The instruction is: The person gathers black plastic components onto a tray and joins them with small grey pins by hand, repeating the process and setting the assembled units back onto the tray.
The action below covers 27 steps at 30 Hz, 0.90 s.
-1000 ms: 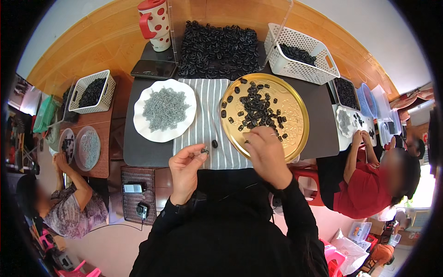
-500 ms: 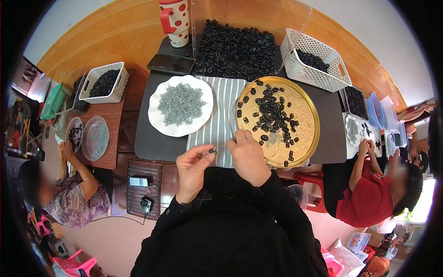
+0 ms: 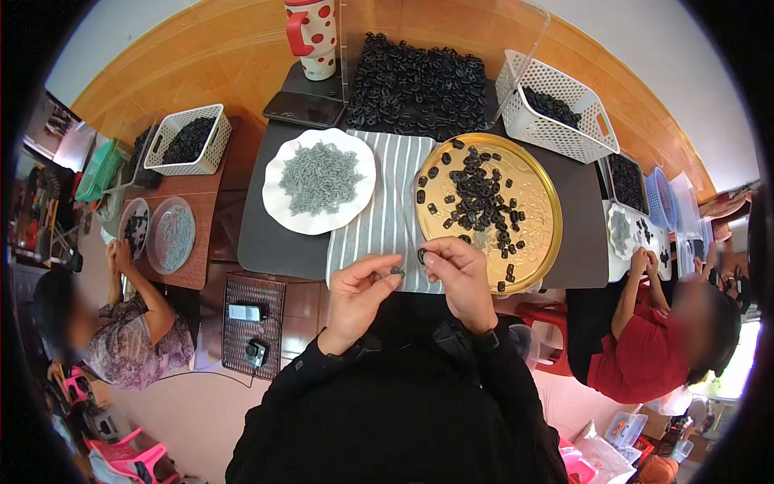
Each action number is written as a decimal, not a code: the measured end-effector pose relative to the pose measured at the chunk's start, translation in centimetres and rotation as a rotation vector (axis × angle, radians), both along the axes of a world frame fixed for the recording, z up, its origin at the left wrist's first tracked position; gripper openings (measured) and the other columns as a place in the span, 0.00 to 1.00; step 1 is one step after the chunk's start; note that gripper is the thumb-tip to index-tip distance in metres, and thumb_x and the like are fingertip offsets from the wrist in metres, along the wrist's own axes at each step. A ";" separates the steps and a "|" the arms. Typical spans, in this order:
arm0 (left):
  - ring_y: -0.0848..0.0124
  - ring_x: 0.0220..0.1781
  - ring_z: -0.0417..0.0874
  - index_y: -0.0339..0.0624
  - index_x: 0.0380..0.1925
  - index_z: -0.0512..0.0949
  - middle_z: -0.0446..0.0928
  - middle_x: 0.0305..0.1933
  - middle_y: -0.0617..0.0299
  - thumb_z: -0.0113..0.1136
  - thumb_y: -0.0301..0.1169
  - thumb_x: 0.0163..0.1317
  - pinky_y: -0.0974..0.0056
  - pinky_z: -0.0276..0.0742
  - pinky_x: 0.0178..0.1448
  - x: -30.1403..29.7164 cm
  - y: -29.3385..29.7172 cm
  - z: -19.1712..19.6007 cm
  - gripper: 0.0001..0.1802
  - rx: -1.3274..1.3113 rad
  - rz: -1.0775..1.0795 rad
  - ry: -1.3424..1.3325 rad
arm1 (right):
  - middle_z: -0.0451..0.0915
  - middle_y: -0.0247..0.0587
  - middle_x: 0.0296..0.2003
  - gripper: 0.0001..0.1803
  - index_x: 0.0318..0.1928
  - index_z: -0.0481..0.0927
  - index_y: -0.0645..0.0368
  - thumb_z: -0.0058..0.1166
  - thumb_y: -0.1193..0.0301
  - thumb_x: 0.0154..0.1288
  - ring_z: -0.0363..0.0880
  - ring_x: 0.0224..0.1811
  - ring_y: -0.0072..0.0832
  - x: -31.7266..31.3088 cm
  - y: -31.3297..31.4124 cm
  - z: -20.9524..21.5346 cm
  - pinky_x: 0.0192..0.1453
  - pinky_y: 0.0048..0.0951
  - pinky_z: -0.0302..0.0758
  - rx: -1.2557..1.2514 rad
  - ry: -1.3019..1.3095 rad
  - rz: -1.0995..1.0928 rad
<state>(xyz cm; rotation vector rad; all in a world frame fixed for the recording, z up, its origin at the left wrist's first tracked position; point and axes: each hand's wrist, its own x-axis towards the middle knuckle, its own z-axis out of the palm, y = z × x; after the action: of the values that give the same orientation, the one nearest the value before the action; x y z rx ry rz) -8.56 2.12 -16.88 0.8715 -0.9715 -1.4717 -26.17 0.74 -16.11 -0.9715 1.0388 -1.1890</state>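
Observation:
My left hand (image 3: 355, 297) pinches a small dark grey piece (image 3: 397, 272) between thumb and forefinger; its exact kind is too small to make out. Close by on the right, my right hand (image 3: 463, 282) grips a small black oval ring-like piece (image 3: 422, 256) at its fingertips. The two pieces are a short way apart, over a grey-and-white striped cloth (image 3: 379, 202). Left of the cloth stands a white wavy-rimmed plate (image 3: 275, 202) heaped with small grey spring-like pieces (image 3: 320, 179). On the right, a round gold tray (image 3: 536, 234) bears scattered black oval pieces (image 3: 481, 194).
A clear-sided bin of black pieces (image 3: 419, 85) stands at the back, beside a white perforated basket (image 3: 592, 137). A phone (image 3: 302, 110) and a spotted tumbler (image 3: 316, 40) are at back left. People work at tables on the left (image 3: 129, 339) and right (image 3: 641, 347).
My right hand has turned at the tray's near edge and now shows a black oval piece at its fingertips. My left hand has shifted right with its small piece.

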 end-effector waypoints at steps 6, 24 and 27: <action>0.81 0.38 0.74 0.33 0.44 0.81 0.76 0.35 0.66 0.59 0.12 0.53 0.76 0.70 0.44 -1.1 0.2 0.2 0.17 -0.024 -0.044 -0.010 | 0.79 0.34 0.31 0.09 0.44 0.79 0.67 0.51 0.80 0.64 0.73 0.30 0.17 -0.2 0.9 0.2 0.36 0.17 0.70 0.053 -0.172 -0.006; 0.82 0.37 0.73 0.35 0.45 0.80 0.75 0.36 0.66 0.58 0.13 0.55 0.76 0.69 0.42 -1.6 0.5 -0.5 0.17 -0.030 -0.103 -0.003 | 0.76 0.28 0.30 0.08 0.42 0.81 0.65 0.52 0.80 0.63 0.70 0.31 0.11 -0.4 1.5 0.3 0.34 0.15 0.66 -0.129 0.039 0.004; 0.81 0.37 0.73 0.35 0.45 0.80 0.76 0.36 0.65 0.58 0.13 0.55 0.76 0.69 0.42 -1.6 0.6 -0.4 0.17 -0.032 -0.080 -0.008 | 0.76 0.28 0.31 0.08 0.42 0.81 0.65 0.52 0.81 0.63 0.69 0.31 0.12 -0.4 1.5 0.1 0.34 0.15 0.65 -0.167 0.089 0.010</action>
<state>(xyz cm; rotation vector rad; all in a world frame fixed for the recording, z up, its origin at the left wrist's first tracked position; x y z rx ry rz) -10.19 2.73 -17.27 0.8241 -1.0434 -1.5178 -26.60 2.23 -15.97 -1.1671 1.0148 -1.2482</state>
